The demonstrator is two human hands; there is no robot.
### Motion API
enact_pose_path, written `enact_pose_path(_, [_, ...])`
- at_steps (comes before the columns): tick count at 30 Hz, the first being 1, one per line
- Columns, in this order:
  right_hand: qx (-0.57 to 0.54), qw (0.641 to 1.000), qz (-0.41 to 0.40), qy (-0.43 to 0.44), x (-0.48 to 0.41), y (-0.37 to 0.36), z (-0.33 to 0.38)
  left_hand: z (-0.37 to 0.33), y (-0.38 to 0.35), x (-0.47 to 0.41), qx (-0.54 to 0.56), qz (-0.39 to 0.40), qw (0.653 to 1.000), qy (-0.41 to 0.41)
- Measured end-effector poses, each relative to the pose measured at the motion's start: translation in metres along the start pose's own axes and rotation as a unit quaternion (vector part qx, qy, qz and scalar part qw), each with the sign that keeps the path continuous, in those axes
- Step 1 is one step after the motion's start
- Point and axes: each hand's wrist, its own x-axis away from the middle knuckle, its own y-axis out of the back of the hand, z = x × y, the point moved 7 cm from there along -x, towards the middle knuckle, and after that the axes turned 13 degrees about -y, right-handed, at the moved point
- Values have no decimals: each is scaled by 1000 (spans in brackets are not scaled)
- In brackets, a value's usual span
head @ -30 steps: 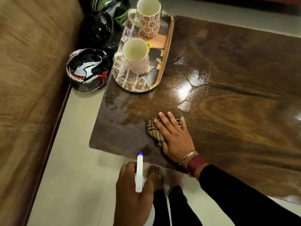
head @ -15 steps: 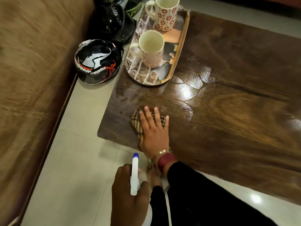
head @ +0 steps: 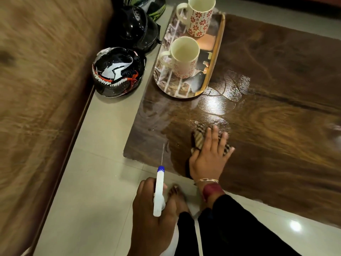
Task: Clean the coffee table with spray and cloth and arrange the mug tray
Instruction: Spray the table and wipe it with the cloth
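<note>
Running down far left: brown sofa (head: pixel 36 108), blurred. Three helmets (head: pixel 116 72) on tiled floor (head: pixel 83 191) between sofa and tabletop (head: pixel 276 126). Left hand (head: pixel 153 215) wrapped round white spray bottle (head: pixel 159 191), blue nozzle toward tabletop corner. Tabletop dark wood grain, glossy, wet patches catching light. Tray (head: pixel 215 67) at far left corner, two empty floral mugs (head: pixel 182 58) upright on it. Right hand (head: pixel 208 154) flat, fingers spread, pressing checked cloth (head: pixel 200 137) onto tabletop near front edge.

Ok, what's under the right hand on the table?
A striped cloth lies under the right hand, pressed flat on the coffee table. Most of the cloth is covered by the hand.
</note>
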Motion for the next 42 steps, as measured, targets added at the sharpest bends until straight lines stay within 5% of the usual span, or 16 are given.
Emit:
enact_pose_path(6, [22,984,55,168,35,-42,125,12,14,-10,-24,-3,1000,-2])
enact_pose_path(11, [77,934,64,343,71,-51,112,18,27,-22,-44,-20,999,-1])
enact_pose_path(13, [62,937,70,335,60,-46,96,18,32,-26,-35,-20,999,1])
enact_pose_path(19, [-2,995,3,103,-15,-31,129,24,43,-17,13,-24,1000,12])
enact_pose_path(27, [-48,994,-59,78,-20,-37,188,24,49,-2,27,-47,998,29])
enact_pose_path(35, [-107,983,-54,140,-34,-35,207,26,49,3,28,-49,998,26])
enact_pose_path(42, [-63,919,36,388,61,-55,186,24,47,-3,5,-51,999,9])
